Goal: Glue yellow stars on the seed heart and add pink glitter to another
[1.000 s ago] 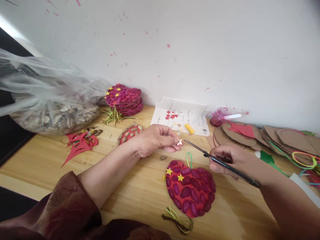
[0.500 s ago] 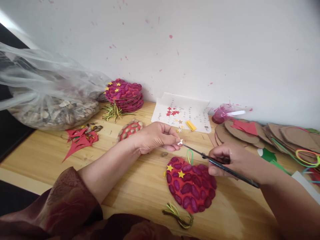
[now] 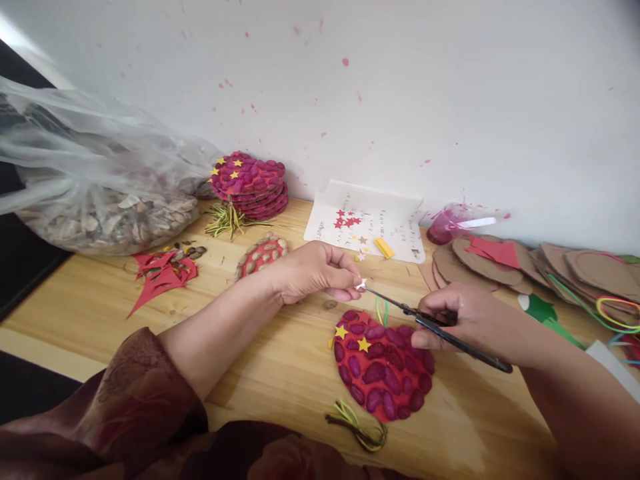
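My left hand (image 3: 320, 272) pinches a small pale paper star (image 3: 361, 284) between thumb and fingers. Closed around the handles of black-handled scissors (image 3: 465, 343) is my right hand (image 3: 460, 317), and the narrow blade tips touch or nearly touch the star. Below both hands lies a round red disc (image 3: 383, 370) covered in purple-dyed shells or pits, with yellow stars at its upper left and a green loop on top. A bundle of yellow and brown strings (image 3: 357, 427) rests just below the disc.
Behind my hands, a written paper sheet (image 3: 410, 230) bears red stars and a yellow slip (image 3: 384, 248). Stacked purple discs (image 3: 255, 187) and a clear bag of shells (image 3: 115, 213) stand left. Cardboard rounds (image 3: 505, 267) and a pink-stained cup (image 3: 445, 223) are right. Red scraps (image 3: 160, 277) lie left.
The scissors have tilted slightly and the right hand has shifted a little left. The left hand still pinches the star. The whole view has moved slightly.
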Available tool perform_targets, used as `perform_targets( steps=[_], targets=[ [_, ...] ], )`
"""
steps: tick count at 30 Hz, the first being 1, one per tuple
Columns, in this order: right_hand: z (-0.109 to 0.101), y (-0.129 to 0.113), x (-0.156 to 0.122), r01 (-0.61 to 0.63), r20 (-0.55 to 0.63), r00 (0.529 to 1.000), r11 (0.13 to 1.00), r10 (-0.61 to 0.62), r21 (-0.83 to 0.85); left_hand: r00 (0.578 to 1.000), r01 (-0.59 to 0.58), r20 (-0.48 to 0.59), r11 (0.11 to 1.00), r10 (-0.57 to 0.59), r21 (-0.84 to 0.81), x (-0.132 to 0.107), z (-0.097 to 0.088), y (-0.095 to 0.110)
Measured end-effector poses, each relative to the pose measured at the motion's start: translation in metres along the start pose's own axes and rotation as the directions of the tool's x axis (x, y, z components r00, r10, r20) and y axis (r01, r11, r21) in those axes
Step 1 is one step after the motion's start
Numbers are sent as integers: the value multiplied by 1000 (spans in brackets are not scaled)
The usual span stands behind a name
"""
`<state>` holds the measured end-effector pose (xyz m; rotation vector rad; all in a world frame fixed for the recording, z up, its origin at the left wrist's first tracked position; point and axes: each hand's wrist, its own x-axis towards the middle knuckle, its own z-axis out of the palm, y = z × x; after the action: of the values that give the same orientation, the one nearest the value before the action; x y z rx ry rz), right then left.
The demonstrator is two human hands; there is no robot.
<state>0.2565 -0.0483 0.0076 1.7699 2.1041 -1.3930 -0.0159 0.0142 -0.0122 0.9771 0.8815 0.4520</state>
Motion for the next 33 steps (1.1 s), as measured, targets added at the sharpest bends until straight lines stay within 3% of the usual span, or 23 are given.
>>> perform_targets(
  steps=[33],
  targets=[
    [4, -12, -1, -12, -76, 997, 995, 5, -101, 1000, 3, 3, 999, -3, 41, -1, 0, 1]
  ],
)
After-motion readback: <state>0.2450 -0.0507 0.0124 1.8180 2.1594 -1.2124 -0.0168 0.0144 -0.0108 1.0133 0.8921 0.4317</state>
